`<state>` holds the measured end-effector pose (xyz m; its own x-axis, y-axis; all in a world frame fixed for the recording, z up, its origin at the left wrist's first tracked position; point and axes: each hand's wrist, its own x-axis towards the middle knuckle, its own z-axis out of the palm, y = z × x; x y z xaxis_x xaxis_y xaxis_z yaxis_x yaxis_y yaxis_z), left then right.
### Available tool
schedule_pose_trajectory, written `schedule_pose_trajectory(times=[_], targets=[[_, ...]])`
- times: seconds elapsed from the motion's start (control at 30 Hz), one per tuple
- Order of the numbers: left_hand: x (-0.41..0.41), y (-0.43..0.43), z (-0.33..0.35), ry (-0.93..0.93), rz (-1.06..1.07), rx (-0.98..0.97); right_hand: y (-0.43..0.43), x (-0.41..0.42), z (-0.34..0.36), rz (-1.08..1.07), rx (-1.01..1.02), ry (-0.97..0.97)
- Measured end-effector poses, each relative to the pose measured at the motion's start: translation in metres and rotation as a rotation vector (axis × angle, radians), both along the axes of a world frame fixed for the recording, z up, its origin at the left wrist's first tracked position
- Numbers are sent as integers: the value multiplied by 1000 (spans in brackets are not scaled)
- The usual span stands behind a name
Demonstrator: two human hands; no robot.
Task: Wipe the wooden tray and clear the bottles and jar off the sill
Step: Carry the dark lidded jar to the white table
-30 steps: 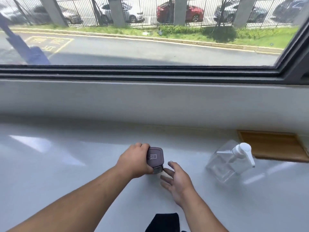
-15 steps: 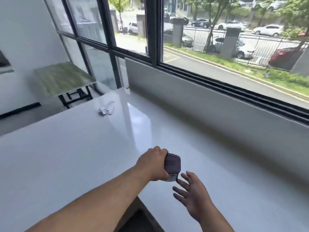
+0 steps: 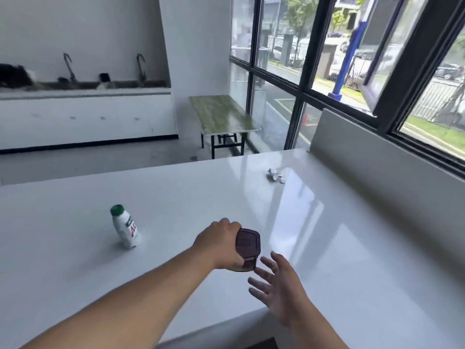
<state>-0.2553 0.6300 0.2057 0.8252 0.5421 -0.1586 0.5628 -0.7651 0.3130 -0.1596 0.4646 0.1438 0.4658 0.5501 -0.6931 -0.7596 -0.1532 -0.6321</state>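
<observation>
Two hands at lower centre: left hand (image 3: 221,244) clamped on purple-lidded jar (image 3: 247,248); right hand (image 3: 281,285) open, fingers spread, just beside it. White bottle (image 3: 125,226) stands centre-left on counter (image 3: 327,248).

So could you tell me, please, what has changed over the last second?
The view has swung left: the pump bottle and wooden tray have left the frame, and a green-capped bottle and crumpled paper now show on the white counter. The left hand still grips the jar; the right hand stays open beside it.
</observation>
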Motion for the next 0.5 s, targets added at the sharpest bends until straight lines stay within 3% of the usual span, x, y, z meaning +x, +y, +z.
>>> schedule_pose_trajectory(times=[0.27, 0.5], targets=[[-75, 88, -14, -13, 243, -22, 117, -35, -18, 257, -9, 22], [-87, 159, -33, 62, 436, -48, 212, -31, -39, 420, -40, 88]])
